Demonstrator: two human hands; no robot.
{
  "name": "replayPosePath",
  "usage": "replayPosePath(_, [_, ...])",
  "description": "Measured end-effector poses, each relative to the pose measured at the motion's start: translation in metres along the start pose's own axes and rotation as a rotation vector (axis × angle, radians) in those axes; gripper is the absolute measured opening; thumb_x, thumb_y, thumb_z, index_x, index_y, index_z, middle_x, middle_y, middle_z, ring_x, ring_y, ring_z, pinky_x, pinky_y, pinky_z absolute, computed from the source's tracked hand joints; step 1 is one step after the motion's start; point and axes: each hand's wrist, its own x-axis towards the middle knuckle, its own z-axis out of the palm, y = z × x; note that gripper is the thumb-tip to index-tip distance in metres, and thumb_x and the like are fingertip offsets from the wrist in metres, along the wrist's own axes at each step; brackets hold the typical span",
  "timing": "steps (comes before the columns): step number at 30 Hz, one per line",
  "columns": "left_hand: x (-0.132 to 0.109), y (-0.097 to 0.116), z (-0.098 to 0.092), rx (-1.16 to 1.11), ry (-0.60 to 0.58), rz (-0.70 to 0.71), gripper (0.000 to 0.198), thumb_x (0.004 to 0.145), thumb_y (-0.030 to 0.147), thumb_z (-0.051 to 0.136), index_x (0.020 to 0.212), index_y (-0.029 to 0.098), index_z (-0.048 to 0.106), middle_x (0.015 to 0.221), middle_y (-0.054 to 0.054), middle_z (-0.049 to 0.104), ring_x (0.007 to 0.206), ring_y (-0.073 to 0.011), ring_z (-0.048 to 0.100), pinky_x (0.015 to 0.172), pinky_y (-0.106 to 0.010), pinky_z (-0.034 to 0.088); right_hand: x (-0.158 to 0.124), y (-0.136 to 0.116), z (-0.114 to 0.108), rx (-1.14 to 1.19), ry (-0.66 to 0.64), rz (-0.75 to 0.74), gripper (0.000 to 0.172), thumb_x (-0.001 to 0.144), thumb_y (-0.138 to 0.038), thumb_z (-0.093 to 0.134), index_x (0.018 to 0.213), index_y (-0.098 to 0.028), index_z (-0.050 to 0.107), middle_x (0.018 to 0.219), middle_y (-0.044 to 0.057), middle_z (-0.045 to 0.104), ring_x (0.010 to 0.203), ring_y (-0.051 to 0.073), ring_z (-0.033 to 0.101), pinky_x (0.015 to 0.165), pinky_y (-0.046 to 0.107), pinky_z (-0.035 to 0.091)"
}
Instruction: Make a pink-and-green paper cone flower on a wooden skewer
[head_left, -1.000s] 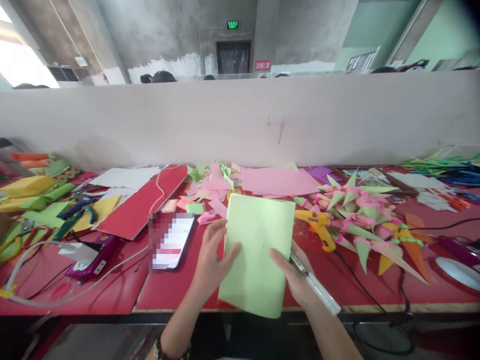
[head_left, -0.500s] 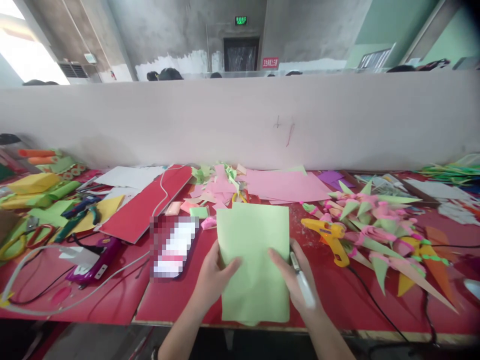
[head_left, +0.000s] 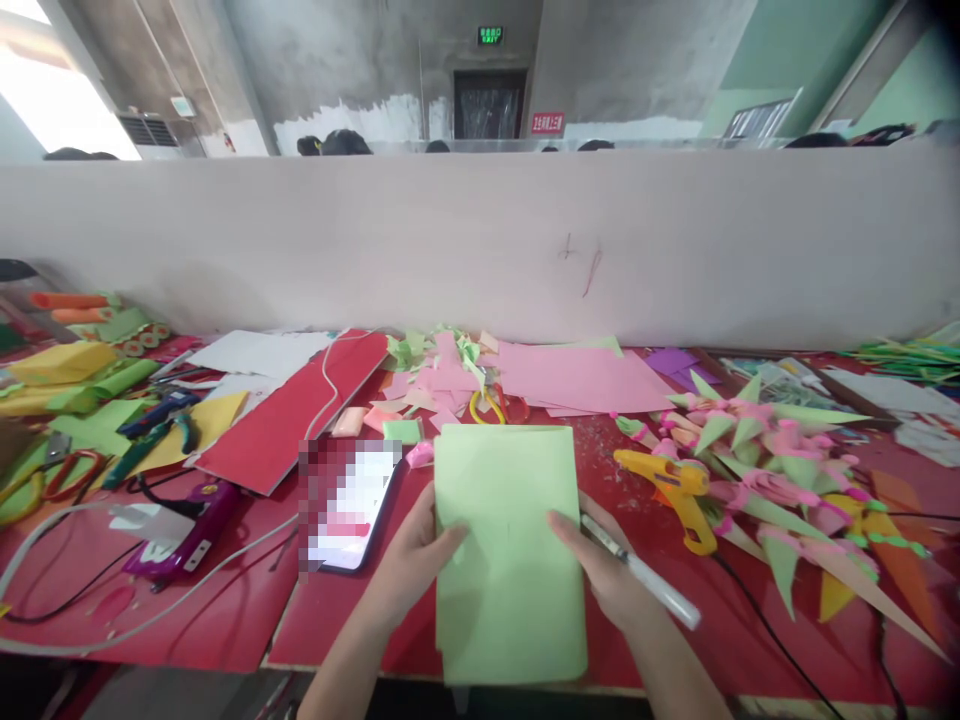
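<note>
A stack of light green paper sheets [head_left: 510, 570] stands between my hands over the front of the red table [head_left: 300, 620]. My left hand [head_left: 420, 550] grips its left edge, thumb on the near face and fingers behind. On the right edge, my right hand [head_left: 600, 560] closes the same way and also keeps a white pen [head_left: 652, 585] tucked in it, slanting down to the right. The fingers behind the paper are hidden. Left of the stack lies a phone [head_left: 360, 510] with a lit, blurred screen. A yellow glue gun [head_left: 675, 490] rests to the right.
Pink paper sheets [head_left: 577, 375], scissors [head_left: 487, 405] and green scraps [head_left: 427, 347] lie behind the stack. Paper flowers [head_left: 772, 470] crowd the right. Leftward are a red board [head_left: 300, 415], a purple power strip [head_left: 195, 540], cables and pliers [head_left: 154, 440]. A white partition [head_left: 375, 240] closes off the back.
The green stack has come slightly lower and its edges sit more evenly. The pen has swung outward to the right in my right hand. The view has shifted a little.
</note>
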Motion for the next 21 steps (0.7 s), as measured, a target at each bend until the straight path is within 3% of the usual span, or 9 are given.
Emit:
replayPosePath(4, [0.001,-0.001,-0.001,0.105,0.063,0.044,0.043,0.080,0.030,0.054,0.120,0.020,0.044,0.119,-0.009,0.055,0.108,-0.0242,0.052,0.088,-0.036,0.044,0.000,-0.005,0.015,0.058,-0.043,-0.047,0.053,0.068,-0.035,0.066,0.117,-0.019,0.052,0.102,0.008,0.067,0.092,0.026,0.063,0.078,0.036,0.050])
replayPosePath(6, [0.000,0.000,-0.004,0.153,0.112,0.068,0.046,0.076,0.032,0.058,0.120,0.021,0.046,0.120,-0.008,0.055,0.108,-0.0239,0.052,0.088,-0.034,0.044,0.001,-0.005,0.020,0.063,-0.008,-0.071,0.050,0.067,-0.035,0.067,0.113,-0.018,0.055,0.103,0.009,0.067,0.093,0.026,0.062,0.079,0.035,0.050])
replayPosePath(8, [-0.002,0.002,-0.009,0.161,0.116,0.003,0.048,0.073,0.034,0.061,0.117,0.021,0.050,0.116,-0.008,0.059,0.102,-0.0239,0.056,0.082,-0.033,0.047,0.002,-0.004,0.022,0.053,0.037,-0.085,0.047,0.066,-0.037,0.068,0.108,-0.017,0.059,0.103,0.009,0.066,0.094,0.026,0.062,0.080,0.034,0.049])
replayPosePath(12, [-0.010,0.004,-0.013,0.230,-0.009,-0.213,0.036,0.074,0.041,0.058,0.097,0.014,0.063,0.089,-0.007,0.068,0.082,-0.0221,0.062,0.069,-0.029,0.049,0.002,-0.001,0.024,0.048,0.051,-0.073,0.044,0.068,-0.038,0.066,0.106,-0.018,0.061,0.102,0.008,0.067,0.093,0.026,0.062,0.080,0.034,0.049])
replayPosePath(14, [-0.012,0.005,-0.011,0.290,-0.039,-0.226,0.035,0.075,0.044,0.055,0.085,0.011,0.065,0.076,-0.006,0.068,0.070,-0.0192,0.062,0.061,-0.026,0.047,0.001,0.002,0.025,0.038,0.110,-0.073,0.044,0.068,-0.041,0.065,0.106,-0.020,0.061,0.100,0.006,0.068,0.093,0.025,0.062,0.080,0.034,0.048])
replayPosePath(17, [-0.014,0.005,-0.010,0.317,0.015,-0.220,0.037,0.076,0.046,0.053,0.072,0.011,0.063,0.062,-0.003,0.064,0.056,-0.0143,0.057,0.051,-0.022,0.042,0.000,0.006,0.022,-0.017,0.201,-0.065,0.043,0.067,-0.045,0.064,0.104,-0.022,0.062,0.101,0.005,0.068,0.097,0.025,0.060,0.083,0.034,0.047])
replayPosePath(21, [-0.015,0.004,-0.015,0.281,0.097,-0.269,0.038,0.076,0.047,0.053,0.069,0.011,0.063,0.059,-0.004,0.064,0.054,-0.0147,0.057,0.048,-0.022,0.042,0.001,0.006,0.013,-0.141,0.073,-0.011,0.042,0.064,-0.049,0.065,0.094,-0.019,0.067,0.099,0.007,0.068,0.098,0.029,0.059,0.084,0.040,0.045])
